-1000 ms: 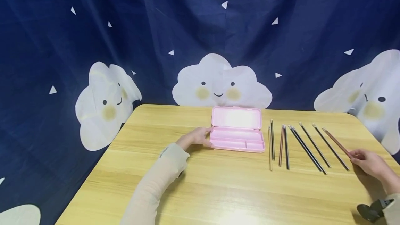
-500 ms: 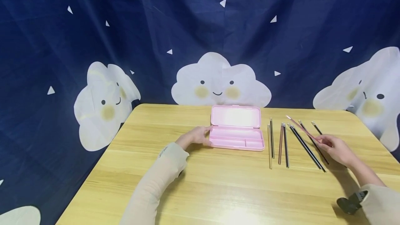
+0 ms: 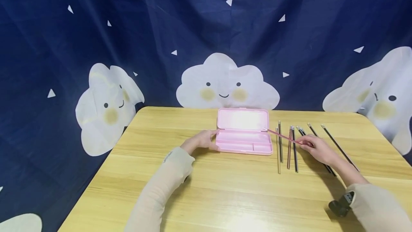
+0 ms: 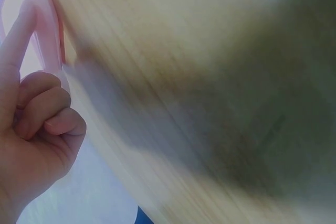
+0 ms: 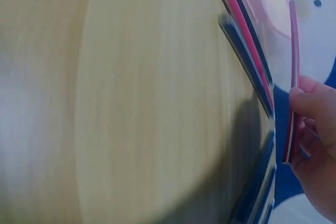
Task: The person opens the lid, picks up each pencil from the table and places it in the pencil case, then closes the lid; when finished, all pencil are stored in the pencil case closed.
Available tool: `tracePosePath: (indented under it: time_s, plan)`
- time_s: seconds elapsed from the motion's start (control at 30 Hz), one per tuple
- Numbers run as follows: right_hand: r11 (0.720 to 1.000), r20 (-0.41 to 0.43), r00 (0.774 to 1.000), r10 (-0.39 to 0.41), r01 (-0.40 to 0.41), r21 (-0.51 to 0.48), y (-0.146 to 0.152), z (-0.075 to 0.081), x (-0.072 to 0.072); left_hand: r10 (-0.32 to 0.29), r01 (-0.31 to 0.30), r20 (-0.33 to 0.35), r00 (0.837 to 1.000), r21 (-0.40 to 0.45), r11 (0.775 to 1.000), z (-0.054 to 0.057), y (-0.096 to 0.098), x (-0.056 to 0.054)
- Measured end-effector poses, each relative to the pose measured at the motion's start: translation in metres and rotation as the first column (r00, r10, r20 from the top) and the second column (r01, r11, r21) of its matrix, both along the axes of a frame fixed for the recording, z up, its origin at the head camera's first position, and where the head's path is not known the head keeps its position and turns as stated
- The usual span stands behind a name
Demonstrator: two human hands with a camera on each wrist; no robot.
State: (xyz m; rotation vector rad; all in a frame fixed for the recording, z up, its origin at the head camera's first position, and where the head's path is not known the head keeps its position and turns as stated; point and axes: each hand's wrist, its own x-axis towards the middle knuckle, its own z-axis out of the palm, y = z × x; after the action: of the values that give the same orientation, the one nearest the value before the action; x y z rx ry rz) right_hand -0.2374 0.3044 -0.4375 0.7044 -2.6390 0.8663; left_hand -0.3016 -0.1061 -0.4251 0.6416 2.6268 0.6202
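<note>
A pink pencil case (image 3: 236, 146) lies with its lid (image 3: 243, 119) raised at the back of the table, its compartments bare. My left hand (image 3: 202, 140) holds the case's left end between thumb and index finger; in the left wrist view, one finger (image 4: 20, 35) reaches straight onto it while the others curl inward. Between thumb and fingers, my right hand (image 3: 317, 148) pinches a red pencil (image 5: 294, 51) near one end. The pencil is lifted above other pencils and points left, its eraser tip over the case's right side.
Right of the case lie several pencils, among them a gold one (image 3: 278, 153), another red one (image 3: 289, 149) and a dark one (image 3: 341, 148) at the far right. A dark blue curtain (image 3: 154, 28) with white clouds hangs behind the wooden table (image 3: 225, 189).
My right hand has picked up the red pencil from the far right and carried it left to the case's right edge. My left hand has stayed at the case.
</note>
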Motion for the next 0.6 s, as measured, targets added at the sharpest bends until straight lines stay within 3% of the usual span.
tracePosePath:
  time_s: [0.33, 0.6]
  plan:
    - [0.996, 0.034, 0.996, 0.081, -0.08, -0.024, -0.048, -0.004, -0.018, -0.011, 0.011, -0.012, 1.0, -0.001, 1.0, 0.002, -0.001, 0.001]
    - [0.985, 0.071, 0.984, 0.164, -0.167, 0.049, -0.087, 0.0, -0.036, 0.001, -0.001, 0.001, 1.0, 0.01, 1.0, 0.002, 0.0, 0.001]
